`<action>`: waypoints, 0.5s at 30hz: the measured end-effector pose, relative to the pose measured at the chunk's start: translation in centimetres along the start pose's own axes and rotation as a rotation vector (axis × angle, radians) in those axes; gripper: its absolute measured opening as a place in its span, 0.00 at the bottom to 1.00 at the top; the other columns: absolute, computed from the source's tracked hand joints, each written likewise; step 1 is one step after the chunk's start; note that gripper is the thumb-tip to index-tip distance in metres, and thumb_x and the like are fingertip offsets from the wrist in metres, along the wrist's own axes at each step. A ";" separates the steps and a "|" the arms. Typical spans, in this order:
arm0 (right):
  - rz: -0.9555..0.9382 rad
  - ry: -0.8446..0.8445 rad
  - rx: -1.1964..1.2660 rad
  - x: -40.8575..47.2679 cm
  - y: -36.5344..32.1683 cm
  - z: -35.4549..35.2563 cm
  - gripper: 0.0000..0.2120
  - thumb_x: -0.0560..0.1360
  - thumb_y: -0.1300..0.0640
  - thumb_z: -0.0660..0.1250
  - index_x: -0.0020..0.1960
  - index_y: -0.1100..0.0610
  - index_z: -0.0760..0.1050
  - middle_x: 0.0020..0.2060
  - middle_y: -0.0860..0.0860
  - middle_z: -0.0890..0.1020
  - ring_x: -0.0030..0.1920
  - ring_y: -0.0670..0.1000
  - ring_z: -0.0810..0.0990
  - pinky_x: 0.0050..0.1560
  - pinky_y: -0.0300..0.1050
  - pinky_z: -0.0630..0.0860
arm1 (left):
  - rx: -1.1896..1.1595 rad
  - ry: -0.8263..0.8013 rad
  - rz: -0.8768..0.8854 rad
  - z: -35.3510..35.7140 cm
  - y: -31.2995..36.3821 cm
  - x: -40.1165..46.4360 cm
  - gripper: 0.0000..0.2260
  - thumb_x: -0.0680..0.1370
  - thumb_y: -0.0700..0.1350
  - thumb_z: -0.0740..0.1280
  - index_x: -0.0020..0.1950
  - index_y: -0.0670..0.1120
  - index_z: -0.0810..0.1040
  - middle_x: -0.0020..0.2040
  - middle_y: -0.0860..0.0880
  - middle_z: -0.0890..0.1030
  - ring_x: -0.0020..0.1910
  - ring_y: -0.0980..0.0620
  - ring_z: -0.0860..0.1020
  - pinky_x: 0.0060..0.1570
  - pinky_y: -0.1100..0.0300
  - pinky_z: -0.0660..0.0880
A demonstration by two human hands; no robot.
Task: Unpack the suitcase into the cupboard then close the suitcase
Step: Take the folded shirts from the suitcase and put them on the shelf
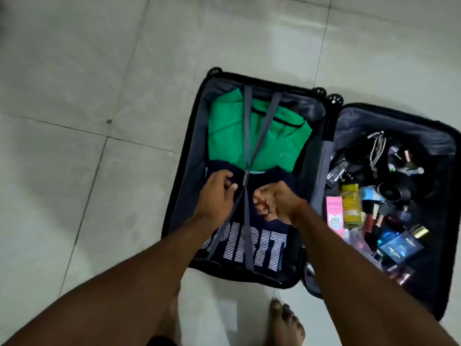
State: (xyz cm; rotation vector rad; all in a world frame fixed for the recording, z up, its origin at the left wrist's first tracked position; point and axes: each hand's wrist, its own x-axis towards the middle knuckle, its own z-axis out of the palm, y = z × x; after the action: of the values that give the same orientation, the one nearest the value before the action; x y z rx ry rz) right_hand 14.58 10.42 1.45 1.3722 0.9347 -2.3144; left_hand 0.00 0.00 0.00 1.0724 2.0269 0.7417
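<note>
**One suitcase open, two hands at its straps**

One black suitcase lies flat and wide open on the pale tiled floor, its two halves side by side. Three of its wheels show along the far edge.

The left half holds two folded garments: one green shirt at the far end and one navy shirt with white lettering nearer the person, its far edge overlapping the green one. Grey straps cross over both, meeting at a buckle in the middle.

The right half is a heap of small items, too jumbled to count fully. I can pick out one pink box, one yellow bottle, one blue box, and one grey cable.

Both arms reach down over the left half. The left hand has its fingers curled at the strap just beside the buckle; whether it truly grips is hard to tell. The right hand is curled into a loose fist just right of the straps, and what it holds, if anything, is hidden.

Two bare feet stand at the near edge.
</note>
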 end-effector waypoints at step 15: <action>-0.118 0.405 -0.120 4.9 -1.0 -1.3 0.11 0.79 0.49 0.64 0.45 0.56 0.75 0.30 0.49 0.80 0.25 0.46 0.74 0.27 0.36 0.66 | -0.546 -0.110 -0.450 4.3 -0.7 3.5 0.16 0.84 0.41 0.55 0.41 0.43 0.78 0.33 0.47 0.81 0.25 0.53 0.77 0.29 0.59 0.77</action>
State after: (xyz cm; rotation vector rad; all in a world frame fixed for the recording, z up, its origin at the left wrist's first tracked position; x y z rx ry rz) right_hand 12.50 12.41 -2.81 1.8149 1.2776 -2.0540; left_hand 1.74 3.29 -4.10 0.3223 1.7294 0.8941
